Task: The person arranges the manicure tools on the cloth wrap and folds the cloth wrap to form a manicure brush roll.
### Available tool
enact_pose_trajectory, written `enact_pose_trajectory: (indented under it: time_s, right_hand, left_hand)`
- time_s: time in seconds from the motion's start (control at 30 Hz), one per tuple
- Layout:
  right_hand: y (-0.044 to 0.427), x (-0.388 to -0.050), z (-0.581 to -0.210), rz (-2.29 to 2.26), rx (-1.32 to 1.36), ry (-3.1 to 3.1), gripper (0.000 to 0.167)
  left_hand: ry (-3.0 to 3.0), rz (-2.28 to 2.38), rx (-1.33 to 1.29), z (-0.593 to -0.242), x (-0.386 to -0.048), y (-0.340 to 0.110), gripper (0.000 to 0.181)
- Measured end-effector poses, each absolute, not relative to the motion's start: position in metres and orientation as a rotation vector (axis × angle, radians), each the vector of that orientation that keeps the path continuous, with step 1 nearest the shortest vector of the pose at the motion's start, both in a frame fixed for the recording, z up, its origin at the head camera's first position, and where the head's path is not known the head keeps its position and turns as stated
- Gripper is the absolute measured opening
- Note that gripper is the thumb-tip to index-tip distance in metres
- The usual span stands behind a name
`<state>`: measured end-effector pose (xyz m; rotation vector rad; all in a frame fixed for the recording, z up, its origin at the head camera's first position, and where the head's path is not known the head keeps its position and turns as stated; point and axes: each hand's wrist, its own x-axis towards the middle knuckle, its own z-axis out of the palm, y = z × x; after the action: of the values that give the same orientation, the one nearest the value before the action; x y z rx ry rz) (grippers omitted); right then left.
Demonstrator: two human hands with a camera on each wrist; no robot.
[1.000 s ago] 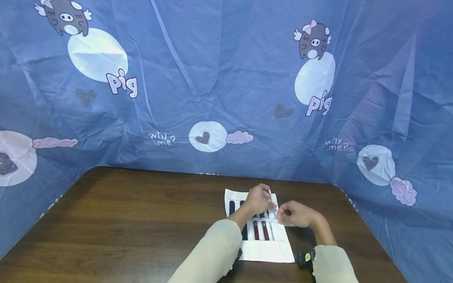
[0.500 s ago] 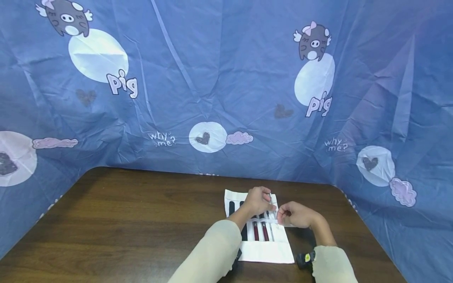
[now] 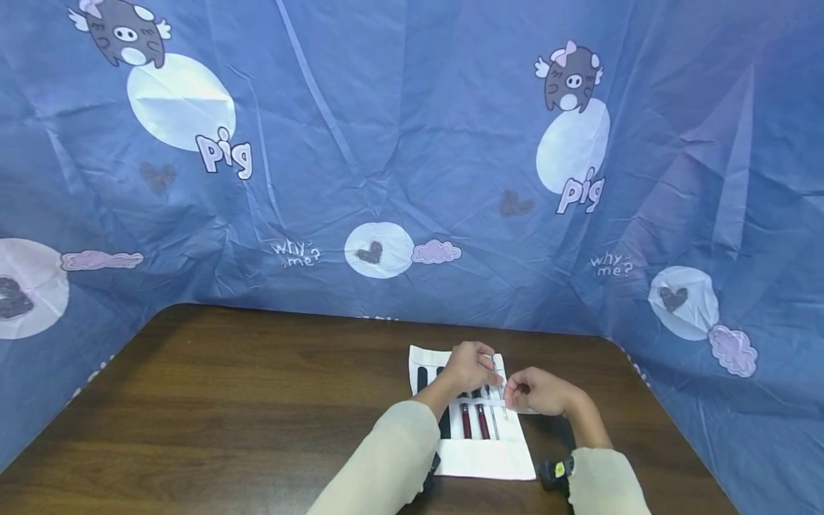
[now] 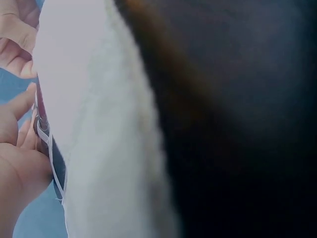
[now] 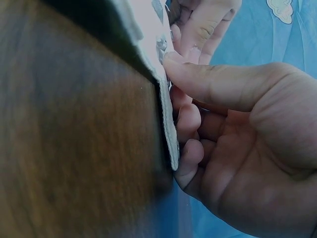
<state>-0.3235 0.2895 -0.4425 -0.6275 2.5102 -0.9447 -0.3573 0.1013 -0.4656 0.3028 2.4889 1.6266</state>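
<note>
A white fabric tool pouch (image 3: 484, 459) lies spread on the table. My left hand (image 3: 468, 366) pinches a thin silver rod-like tool (image 3: 498, 386) near its far end; its exact kind is too small to tell. The tool's near end reaches past a narrow white elastic band (image 3: 475, 401) across the pouch. At the pouch's right edge, my right hand (image 3: 543, 391) pinches the band's end between thumb and fingers. Two dark-red-handled tools (image 3: 483, 422) and another slim metal tool (image 3: 494, 423) sit in the pouch. My left hand and forearm partly hide the black tools (image 3: 422, 378).
The brown wooden table (image 3: 257, 400) extends well to the left of the pouch. A blue printed cloth (image 3: 399, 172) hangs behind it and along its sides. In the right wrist view, the pouch's edge (image 5: 171, 134) stands against my right fingers.
My left hand has shifted slightly toward me, and the silver tool has slid the same way past the band. My right hand stays at the pouch's right edge.
</note>
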Motion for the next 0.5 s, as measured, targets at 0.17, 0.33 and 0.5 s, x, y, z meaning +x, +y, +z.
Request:
enact_pose_trajectory:
  time_s: [0.17,0.33,0.5]
  right_hand:
    - [0.2909,-0.3234,-0.4430,-0.954,-0.634,2.500,0.009]
    - [0.2921,-0.3252,-0.4449,-0.968,-0.662,2.484,0.010]
    - [0.2932,-0.3256,-0.4461,-0.981,-0.665,2.477,0.011]
  left_hand:
    - [2.488,1.587,0.360,-0.4653,-0.3570,0.1009,0.044]
    - [2.494,1.536,0.377,-0.4626,-0.3563,0.0993,0.037]
    - [2.479,1.526,0.356,-0.4631,-0.3577,0.0999,0.034]
